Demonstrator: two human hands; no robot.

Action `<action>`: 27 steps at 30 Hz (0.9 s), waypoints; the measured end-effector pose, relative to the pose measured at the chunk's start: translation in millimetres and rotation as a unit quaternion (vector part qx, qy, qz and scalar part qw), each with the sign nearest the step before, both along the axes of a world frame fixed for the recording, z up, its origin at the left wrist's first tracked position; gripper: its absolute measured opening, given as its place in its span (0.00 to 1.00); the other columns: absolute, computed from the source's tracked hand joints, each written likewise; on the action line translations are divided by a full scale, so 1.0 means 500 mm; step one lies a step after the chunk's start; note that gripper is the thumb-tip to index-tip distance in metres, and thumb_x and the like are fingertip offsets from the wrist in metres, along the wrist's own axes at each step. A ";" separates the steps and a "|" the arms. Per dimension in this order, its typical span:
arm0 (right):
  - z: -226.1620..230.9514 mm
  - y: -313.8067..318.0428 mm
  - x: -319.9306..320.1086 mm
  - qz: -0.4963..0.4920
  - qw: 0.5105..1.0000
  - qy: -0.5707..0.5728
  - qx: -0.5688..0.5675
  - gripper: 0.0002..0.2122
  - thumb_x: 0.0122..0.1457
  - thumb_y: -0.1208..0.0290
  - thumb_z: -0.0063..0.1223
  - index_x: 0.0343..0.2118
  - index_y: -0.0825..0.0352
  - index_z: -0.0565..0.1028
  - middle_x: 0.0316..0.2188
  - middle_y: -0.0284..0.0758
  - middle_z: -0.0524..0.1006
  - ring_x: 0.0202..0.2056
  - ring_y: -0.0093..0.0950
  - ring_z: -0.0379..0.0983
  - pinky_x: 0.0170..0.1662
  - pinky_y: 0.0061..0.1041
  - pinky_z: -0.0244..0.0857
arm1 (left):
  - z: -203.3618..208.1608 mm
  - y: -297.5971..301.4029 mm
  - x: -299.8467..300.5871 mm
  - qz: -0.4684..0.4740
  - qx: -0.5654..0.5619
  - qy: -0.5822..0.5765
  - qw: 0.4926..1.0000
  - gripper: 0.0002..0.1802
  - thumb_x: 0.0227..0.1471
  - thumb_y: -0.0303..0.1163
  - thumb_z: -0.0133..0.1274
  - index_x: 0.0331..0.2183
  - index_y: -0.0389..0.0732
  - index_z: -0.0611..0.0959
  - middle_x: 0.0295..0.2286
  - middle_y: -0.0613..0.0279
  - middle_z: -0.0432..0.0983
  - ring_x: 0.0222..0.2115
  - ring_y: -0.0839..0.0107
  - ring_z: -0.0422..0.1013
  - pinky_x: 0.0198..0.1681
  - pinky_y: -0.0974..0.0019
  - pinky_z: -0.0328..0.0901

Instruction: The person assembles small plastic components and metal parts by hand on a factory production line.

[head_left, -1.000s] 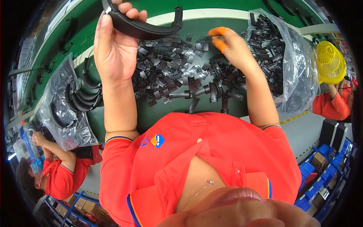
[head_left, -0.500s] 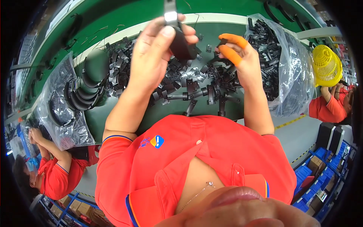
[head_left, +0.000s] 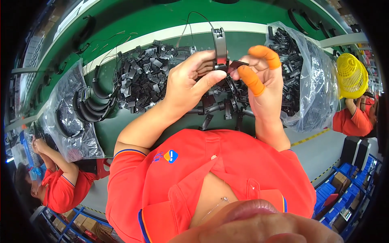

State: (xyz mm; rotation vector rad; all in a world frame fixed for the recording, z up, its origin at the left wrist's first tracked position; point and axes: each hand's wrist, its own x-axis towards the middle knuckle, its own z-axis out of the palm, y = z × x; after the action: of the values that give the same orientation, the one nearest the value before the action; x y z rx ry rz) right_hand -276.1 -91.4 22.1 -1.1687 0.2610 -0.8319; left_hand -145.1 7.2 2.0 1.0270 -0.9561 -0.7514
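My left hand (head_left: pixel 184 83) grips a curved black headphone headband (head_left: pixel 219 45), held upright above the bench with a thin dark wire looping from its top. Orange finger cots cover two fingertips of my right hand (head_left: pixel 265 81), which pinches a small flat black plate (head_left: pixel 238 64) right beside the headband's lower end. Whether the plate touches the band I cannot tell. Below my hands lie loose black hinge-like parts (head_left: pixel 210 106), and a heap of small black caps (head_left: pixel 146 73) spreads to the left.
Several curved headbands (head_left: pixel 91 107) lie at the left on a clear plastic bag (head_left: pixel 67 137). At the right stands a clear bag (head_left: pixel 316 93) of black parts, with a yellow fan (head_left: pixel 351 75) beyond. Co-workers in red sit at both sides. A pale ledge (head_left: pixel 239 26) runs behind.
My left hand has lowered and moved right, turning the headband so its outer face shows. My right hand has risen slightly with the small plate, and the two hands are now close together.
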 end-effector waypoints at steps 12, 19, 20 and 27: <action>-0.015 0.008 0.018 -0.024 0.997 0.044 -0.063 0.11 0.50 0.80 0.53 0.38 0.70 0.71 0.43 0.34 0.67 0.44 0.24 0.64 0.44 0.24 0.60 | -0.005 0.002 0.005 -0.030 0.011 -0.055 0.998 0.19 0.49 0.24 0.51 0.44 0.29 0.70 0.40 0.53 0.70 0.41 0.69 0.69 0.45 0.69 0.64; 0.001 -0.002 0.012 0.052 0.987 0.114 -0.102 0.12 0.55 0.73 0.49 0.41 0.73 0.72 0.39 0.38 0.74 0.39 0.24 0.71 0.43 0.21 0.64 | -0.008 0.006 -0.029 -0.083 0.040 -0.016 0.996 0.18 0.51 0.30 0.50 0.43 0.32 0.70 0.40 0.57 0.69 0.42 0.70 0.67 0.46 0.69 0.60; 0.000 -0.003 0.012 0.022 0.977 0.129 -0.168 0.11 0.56 0.72 0.49 0.39 0.73 0.73 0.38 0.37 0.75 0.37 0.23 0.71 0.41 0.20 0.64 | -0.004 0.006 -0.037 -0.092 0.051 0.056 0.993 0.17 0.52 0.29 0.48 0.44 0.33 0.68 0.42 0.57 0.67 0.44 0.70 0.65 0.48 0.69 0.58; -0.007 0.006 -0.006 -0.024 0.973 0.108 -0.203 0.10 0.55 0.73 0.49 0.38 0.73 0.74 0.37 0.37 0.75 0.39 0.23 0.71 0.43 0.21 0.64 | -0.016 -0.013 -0.066 -0.087 -0.024 0.062 0.994 0.13 0.54 0.26 0.40 0.43 0.34 0.67 0.41 0.59 0.65 0.44 0.74 0.62 0.48 0.70 0.56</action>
State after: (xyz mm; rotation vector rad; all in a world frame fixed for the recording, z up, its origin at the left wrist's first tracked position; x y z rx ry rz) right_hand -279.0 -88.7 18.6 -1.6463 0.3069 -0.8217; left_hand -178.0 0.5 -5.8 0.8518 -0.9588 -0.9221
